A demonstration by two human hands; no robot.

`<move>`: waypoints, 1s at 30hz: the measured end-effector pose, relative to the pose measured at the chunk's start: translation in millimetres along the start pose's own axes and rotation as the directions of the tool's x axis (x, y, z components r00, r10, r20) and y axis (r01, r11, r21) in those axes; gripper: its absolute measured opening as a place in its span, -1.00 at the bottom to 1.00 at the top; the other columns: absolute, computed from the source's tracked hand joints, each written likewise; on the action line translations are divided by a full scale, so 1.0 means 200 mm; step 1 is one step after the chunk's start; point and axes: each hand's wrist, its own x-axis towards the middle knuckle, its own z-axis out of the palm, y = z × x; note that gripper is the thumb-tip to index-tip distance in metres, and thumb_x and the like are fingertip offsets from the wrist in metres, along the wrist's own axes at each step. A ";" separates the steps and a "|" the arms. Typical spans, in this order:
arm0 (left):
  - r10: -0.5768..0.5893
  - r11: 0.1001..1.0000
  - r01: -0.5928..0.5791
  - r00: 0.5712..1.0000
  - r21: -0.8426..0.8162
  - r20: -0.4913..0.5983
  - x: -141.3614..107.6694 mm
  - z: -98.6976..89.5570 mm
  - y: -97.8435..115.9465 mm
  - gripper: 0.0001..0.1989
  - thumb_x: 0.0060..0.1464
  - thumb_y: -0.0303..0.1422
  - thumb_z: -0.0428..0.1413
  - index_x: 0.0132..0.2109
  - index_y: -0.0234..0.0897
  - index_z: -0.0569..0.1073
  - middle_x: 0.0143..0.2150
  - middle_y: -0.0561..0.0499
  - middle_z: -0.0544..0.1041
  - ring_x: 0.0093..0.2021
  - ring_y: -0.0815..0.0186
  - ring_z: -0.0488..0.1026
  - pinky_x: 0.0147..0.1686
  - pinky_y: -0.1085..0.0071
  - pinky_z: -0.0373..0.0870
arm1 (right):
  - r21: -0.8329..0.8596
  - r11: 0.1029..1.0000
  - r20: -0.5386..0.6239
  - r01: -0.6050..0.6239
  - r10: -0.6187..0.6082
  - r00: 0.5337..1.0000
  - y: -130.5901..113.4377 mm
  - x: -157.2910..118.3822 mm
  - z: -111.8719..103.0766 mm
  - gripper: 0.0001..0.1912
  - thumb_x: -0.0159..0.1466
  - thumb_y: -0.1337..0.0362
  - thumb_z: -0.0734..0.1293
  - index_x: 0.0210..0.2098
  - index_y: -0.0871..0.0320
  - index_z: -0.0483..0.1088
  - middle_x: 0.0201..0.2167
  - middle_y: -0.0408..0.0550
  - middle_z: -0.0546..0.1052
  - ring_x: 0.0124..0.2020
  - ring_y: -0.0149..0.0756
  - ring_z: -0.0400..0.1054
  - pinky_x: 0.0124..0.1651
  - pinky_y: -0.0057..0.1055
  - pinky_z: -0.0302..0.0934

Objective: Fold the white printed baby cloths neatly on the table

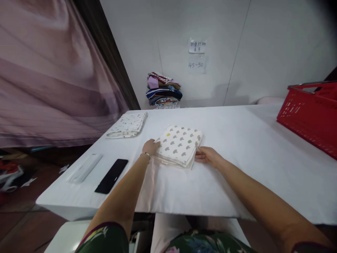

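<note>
A folded white cloth with grey shapes (179, 144) lies flat on the white-covered table, between my two hands. At its left edge, my left hand (151, 147) has its fingers closed on the cloth, with the fingertips partly hidden by it. My right hand (207, 155) is at the right edge, thumb and fingers pinching the cloth's side near the corner. Another folded white cloth with small dark marks (128, 124) rests farther back at the left, touched by neither hand.
A black phone (112, 176) and a white packet (86, 168) lie at the table's left. Stacked folded fabrics (163, 89) stand behind the table's back edge. At the right is a red basket (310, 116). Paper notes (197, 55) hang on the wall.
</note>
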 end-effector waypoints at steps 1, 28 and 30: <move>0.052 0.999 -0.053 0.997 -0.003 -0.054 -0.03 0.00 0.01 -0.60 0.06 -0.19 0.00 -0.01 -0.30 0.42 -0.02 -0.16 0.48 -0.02 0.12 0.39 -0.08 0.30 0.27 | -0.015 1.000 0.006 -0.013 0.013 1.000 0.01 -0.01 0.00 -0.84 0.27 0.27 0.24 -0.21 0.25 0.32 -0.37 0.05 0.50 -0.39 -0.29 0.46 -0.33 -0.33 0.42; 0.722 0.691 -0.689 0.675 0.219 -0.152 -0.66 0.28 0.26 -0.54 -0.10 -0.52 0.04 0.03 -0.27 0.31 -0.06 -0.13 0.47 0.00 0.10 0.35 0.10 0.12 0.09 | 0.142 0.988 0.285 0.053 -0.093 0.954 0.23 -0.25 0.07 -0.68 0.12 0.36 0.28 -0.10 0.14 0.32 -0.06 0.01 0.49 -0.61 -0.56 0.31 -0.71 -0.62 0.01; 0.706 0.708 -0.675 0.685 0.208 -0.178 -0.65 0.27 0.27 -0.53 -0.11 -0.54 0.02 0.03 -0.29 0.32 -0.07 -0.12 0.48 -0.02 0.13 0.36 0.12 0.14 0.07 | 0.054 0.990 0.252 0.131 -0.141 0.957 0.21 -0.22 0.03 -0.66 0.12 0.34 0.30 -0.08 0.14 0.33 -0.05 0.02 0.48 -0.58 -0.52 0.35 -0.69 -0.61 0.05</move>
